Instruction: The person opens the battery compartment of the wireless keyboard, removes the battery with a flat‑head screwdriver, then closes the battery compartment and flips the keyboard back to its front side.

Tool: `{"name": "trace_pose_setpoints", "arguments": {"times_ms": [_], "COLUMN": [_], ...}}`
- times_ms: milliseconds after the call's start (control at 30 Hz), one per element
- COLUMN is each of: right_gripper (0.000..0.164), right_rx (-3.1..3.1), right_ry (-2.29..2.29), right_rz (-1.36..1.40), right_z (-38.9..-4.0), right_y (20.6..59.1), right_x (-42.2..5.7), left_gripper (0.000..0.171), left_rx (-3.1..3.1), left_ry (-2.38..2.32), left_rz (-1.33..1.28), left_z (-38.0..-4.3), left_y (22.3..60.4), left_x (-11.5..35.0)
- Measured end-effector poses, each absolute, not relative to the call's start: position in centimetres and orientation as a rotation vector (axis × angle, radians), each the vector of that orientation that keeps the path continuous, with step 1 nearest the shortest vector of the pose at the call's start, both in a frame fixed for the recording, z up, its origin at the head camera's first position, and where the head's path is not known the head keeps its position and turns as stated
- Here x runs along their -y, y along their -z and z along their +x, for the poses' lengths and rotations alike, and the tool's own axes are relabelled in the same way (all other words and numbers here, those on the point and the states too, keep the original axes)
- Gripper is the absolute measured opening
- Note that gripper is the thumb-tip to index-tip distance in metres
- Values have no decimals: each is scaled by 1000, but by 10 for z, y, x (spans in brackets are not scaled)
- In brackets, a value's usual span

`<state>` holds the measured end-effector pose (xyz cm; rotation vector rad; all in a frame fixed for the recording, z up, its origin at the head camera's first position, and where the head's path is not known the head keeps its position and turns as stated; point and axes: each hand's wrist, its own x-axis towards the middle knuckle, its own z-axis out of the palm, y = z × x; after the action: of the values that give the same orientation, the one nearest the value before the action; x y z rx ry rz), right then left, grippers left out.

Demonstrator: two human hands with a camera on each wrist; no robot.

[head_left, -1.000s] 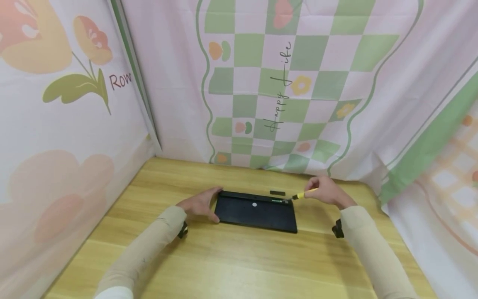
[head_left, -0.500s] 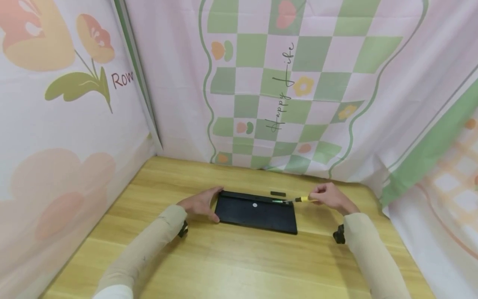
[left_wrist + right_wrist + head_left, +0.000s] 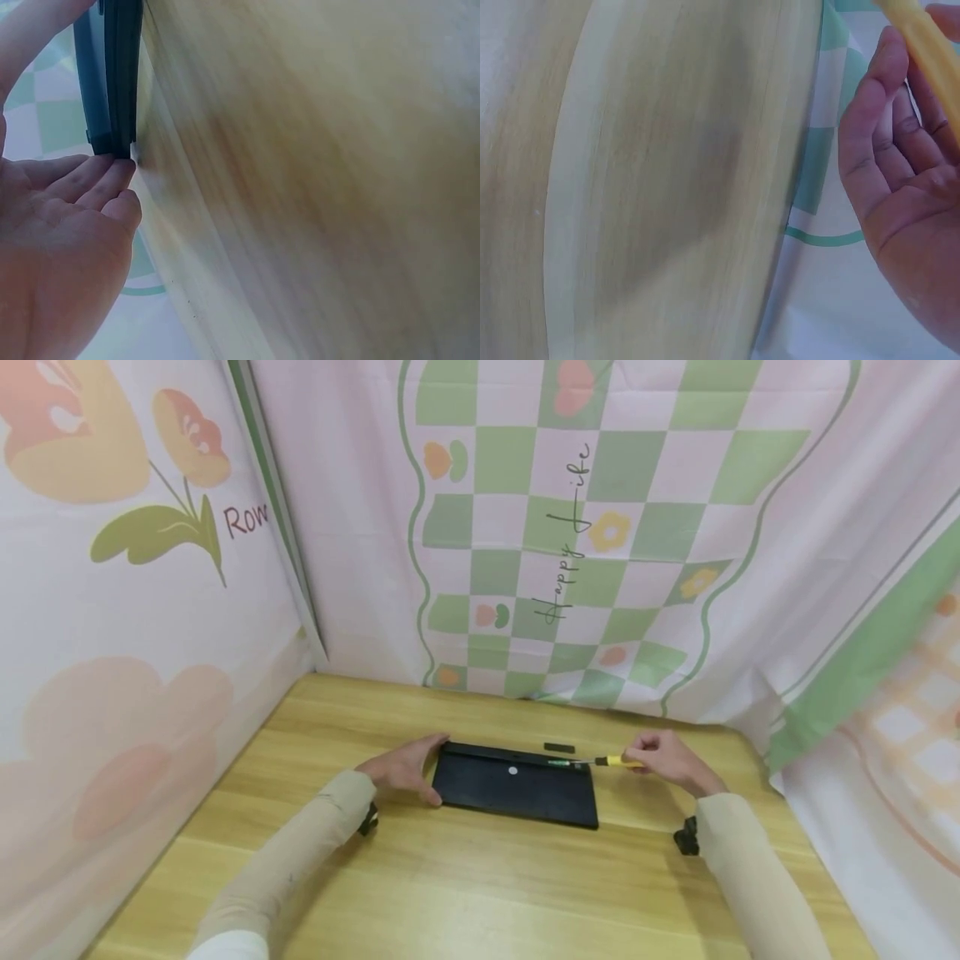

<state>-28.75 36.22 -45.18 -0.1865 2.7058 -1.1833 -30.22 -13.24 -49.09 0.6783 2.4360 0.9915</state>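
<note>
A black keyboard lies face down on the wooden table, with a round white sticker on its underside. My left hand spans its left end, thumb at the near corner and fingers at the far corner. In the left wrist view, the fingertips touch the edge of the keyboard. My right hand pinches the yellow handle of a screwdriver, held nearly flat. Its thin shaft reaches into the open battery slot at the keyboard's far right, beside a green battery. The yellow handle also shows in the right wrist view.
A small black battery cover lies on the table just behind the keyboard. Patterned curtains hang along the table's back edge and both sides.
My right hand has moved slightly right and toward me, and the screwdriver handle has dropped to a flatter angle. The left hand and the keyboard have stayed in place.
</note>
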Motion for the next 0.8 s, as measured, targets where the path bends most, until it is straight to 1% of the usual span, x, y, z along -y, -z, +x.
{"name": "trace_pose_setpoints", "arguments": {"times_ms": [300, 433, 800], "right_gripper": [19, 21, 12], "right_rx": [-2889, -2998, -3278], "right_ry": [1100, 1060, 974], "right_rz": [-280, -264, -320], "right_z": [-275, -268, -257], "right_y": [438, 438, 453], "right_x": [-374, -384, -411], "left_gripper": [126, 126, 126], "left_rx": [-2418, -2412, -2406], "left_ry": [-1019, -1034, -1054], "left_rz": [695, 688, 684], "left_z": [-304, -303, -302], "left_y": [493, 492, 496], "left_x": [133, 132, 133]}}
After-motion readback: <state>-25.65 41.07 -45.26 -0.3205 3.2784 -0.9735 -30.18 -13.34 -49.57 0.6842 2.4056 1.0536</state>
